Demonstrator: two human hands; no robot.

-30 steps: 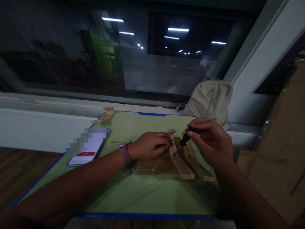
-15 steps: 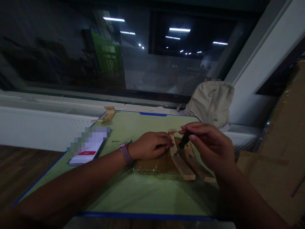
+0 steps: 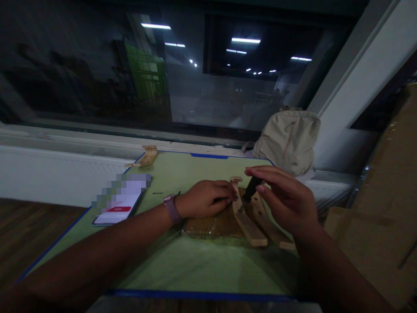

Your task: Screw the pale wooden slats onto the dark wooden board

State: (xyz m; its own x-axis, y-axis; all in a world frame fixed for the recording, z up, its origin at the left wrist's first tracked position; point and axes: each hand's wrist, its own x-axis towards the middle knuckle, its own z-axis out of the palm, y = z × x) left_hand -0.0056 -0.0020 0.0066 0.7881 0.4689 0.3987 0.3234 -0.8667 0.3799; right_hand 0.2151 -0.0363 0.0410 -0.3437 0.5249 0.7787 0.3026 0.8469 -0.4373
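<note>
A black-handled screwdriver [image 3: 251, 190] is in my right hand [image 3: 286, 195], fingers closed round the top of its handle. It leans, and its tip meets a dark spot, a screw or hole, in a curved wooden strip [image 3: 250, 230]. My left hand [image 3: 208, 199] lies over a brown board [image 3: 211, 226] that looks wrapped in clear film, its curled fingertips pressed against the strip's left side. To the right, a second curved wooden strip [image 3: 272, 228] with dark holes lies alongside, partly hidden by my right hand.
A phone [image 3: 120, 204] lies at the left of the green, blue-edged table [image 3: 182, 274]. Near it is a small screw-like piece [image 3: 158, 193]. Another curved wooden piece [image 3: 148, 156] sits at the far left corner. A beige backpack [image 3: 286, 141] stands behind; cardboard [image 3: 374, 208] is at right.
My right hand has shifted slightly left and its fingers have turned a little on the screwdriver handle. The tip stays at the same spot. My left hand has not moved.
</note>
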